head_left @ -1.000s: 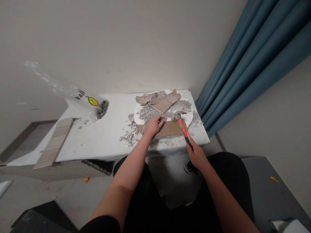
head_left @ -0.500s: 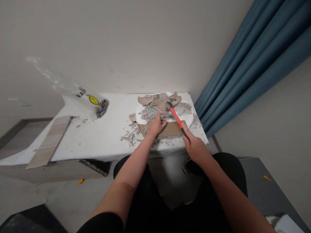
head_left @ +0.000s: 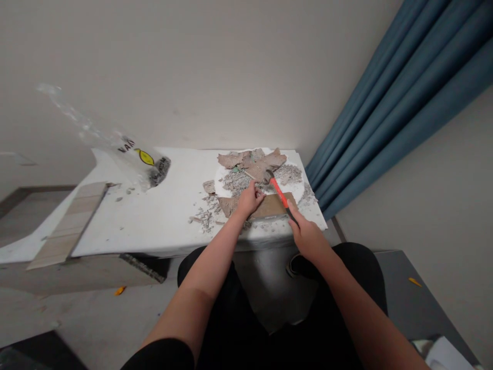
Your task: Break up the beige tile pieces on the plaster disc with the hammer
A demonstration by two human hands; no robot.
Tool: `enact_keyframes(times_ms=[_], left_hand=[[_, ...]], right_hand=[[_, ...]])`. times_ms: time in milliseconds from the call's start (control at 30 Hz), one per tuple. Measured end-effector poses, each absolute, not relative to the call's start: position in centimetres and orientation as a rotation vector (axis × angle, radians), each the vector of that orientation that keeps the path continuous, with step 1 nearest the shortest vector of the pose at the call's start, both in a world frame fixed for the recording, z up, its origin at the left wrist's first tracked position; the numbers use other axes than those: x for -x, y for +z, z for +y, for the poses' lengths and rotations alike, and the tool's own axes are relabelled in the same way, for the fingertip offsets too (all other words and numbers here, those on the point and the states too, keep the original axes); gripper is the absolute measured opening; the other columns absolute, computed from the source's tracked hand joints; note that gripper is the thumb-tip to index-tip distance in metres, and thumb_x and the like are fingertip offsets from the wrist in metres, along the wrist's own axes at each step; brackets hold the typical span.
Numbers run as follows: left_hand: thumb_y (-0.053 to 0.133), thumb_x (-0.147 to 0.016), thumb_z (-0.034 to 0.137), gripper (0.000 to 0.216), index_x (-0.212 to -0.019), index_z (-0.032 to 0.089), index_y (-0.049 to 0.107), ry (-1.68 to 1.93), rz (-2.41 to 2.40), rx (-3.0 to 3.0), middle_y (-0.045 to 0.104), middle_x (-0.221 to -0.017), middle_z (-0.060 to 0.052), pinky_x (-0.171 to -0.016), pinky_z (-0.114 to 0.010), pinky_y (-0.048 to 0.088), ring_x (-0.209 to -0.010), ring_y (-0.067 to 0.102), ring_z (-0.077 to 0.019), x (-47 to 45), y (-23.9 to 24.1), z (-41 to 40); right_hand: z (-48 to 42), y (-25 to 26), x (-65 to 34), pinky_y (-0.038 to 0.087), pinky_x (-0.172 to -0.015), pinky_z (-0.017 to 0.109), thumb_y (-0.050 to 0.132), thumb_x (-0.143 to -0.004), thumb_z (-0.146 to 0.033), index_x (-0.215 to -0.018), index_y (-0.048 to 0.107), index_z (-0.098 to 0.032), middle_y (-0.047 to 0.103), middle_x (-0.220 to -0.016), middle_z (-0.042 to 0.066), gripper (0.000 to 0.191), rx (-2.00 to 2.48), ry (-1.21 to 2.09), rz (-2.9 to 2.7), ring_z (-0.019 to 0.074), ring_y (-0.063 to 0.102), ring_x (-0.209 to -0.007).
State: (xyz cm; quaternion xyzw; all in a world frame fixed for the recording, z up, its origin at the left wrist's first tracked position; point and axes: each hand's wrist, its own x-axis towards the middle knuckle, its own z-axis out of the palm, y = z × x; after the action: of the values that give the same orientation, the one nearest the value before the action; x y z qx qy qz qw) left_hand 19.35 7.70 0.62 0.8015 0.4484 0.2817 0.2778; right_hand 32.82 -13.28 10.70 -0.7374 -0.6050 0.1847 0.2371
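Observation:
My right hand is wrapped round the black grip of a hammer with a red handle. The hammer's dark head is over the rubble, a little to the right of my left fingertips. My left hand is closed with its fingers curled, low against grey-brown crumbled rubble; what it pinches, if anything, is hidden. Behind the hammer head lie larger flat brown broken pieces with a few greenish bits. A brown board strip runs along the near side, under my left wrist.
A white-covered table carries the rubble on a round white sheet. A clear plastic bag with dark contents stands at the left. A wood-look plank lies at the left edge. Blue curtains hang at right.
The hammer head has come down slightly toward the rubble beside my left fingertips. My left hand stays in place. The whole view has shifted a little.

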Motion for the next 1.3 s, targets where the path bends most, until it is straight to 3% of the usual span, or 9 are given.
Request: enact_keyframes(times_ms=[367,533,633,1100,1300], left_hand=[[0.063,-0.084,0.025,0.054,-0.134,0.021,0.044,0.793,1.177,-2.109,0.072,-0.093,-0.002,-0.082,-0.031,0.050,-0.087,0.068,-0.0192,-19.5,0.2,7.7],[0.070,-0.073,0.025,0.068,-0.136,0.019,0.045,1.050,1.084,-2.163,0.063,-0.124,-0.012,-0.105,-0.042,0.045,-0.120,0.058,-0.0273,-19.2,-0.3,7.9],[0.063,-0.074,0.019,0.070,-0.140,0.018,0.040,1.192,1.024,-2.123,0.056,-0.135,-0.014,-0.111,-0.045,0.041,-0.128,0.053,-0.0269,-19.0,-0.7,8.2],[0.046,-0.072,0.004,0.062,-0.131,0.020,0.045,1.312,0.950,-1.896,0.066,-0.114,-0.009,-0.099,-0.038,0.051,-0.109,0.063,-0.0195,-19.0,-0.8,8.9],[0.045,-0.077,0.008,0.044,-0.119,0.020,0.049,1.515,0.928,-1.721,0.065,-0.098,-0.004,-0.082,-0.032,0.054,-0.084,0.064,-0.0149,-17.2,0.1,9.6]], right_hand=[[-13.1,10.1,-32.6,0.053,-0.080,0.035,0.040,-0.099,-0.024,-0.161,0.026,-0.024,0.077,-0.095,0.008,0.063,2.092,0.480,-1.675,0.0281,0.072,-0.090],[-13.2,9.4,-32.7,0.051,-0.076,0.033,0.040,-0.100,-0.025,-0.161,0.026,-0.027,0.076,-0.096,0.008,0.062,2.139,0.506,-1.703,0.0274,0.072,-0.087],[-13.3,9.0,-32.7,0.050,-0.074,0.032,0.039,-0.101,-0.026,-0.161,0.025,-0.028,0.076,-0.098,0.008,0.062,2.142,0.480,-1.699,0.0274,0.072,-0.087],[-13.5,7.9,-32.3,0.050,-0.074,0.032,0.037,-0.101,-0.025,-0.162,0.023,-0.026,0.076,-0.092,0.008,0.063,2.165,0.525,-1.706,0.0271,0.072,-0.083],[-13.5,7.6,-31.8,0.051,-0.076,0.033,0.040,-0.100,-0.025,-0.161,0.025,-0.028,0.077,-0.101,0.008,0.063,2.171,0.548,-1.757,0.0277,0.072,-0.088]])
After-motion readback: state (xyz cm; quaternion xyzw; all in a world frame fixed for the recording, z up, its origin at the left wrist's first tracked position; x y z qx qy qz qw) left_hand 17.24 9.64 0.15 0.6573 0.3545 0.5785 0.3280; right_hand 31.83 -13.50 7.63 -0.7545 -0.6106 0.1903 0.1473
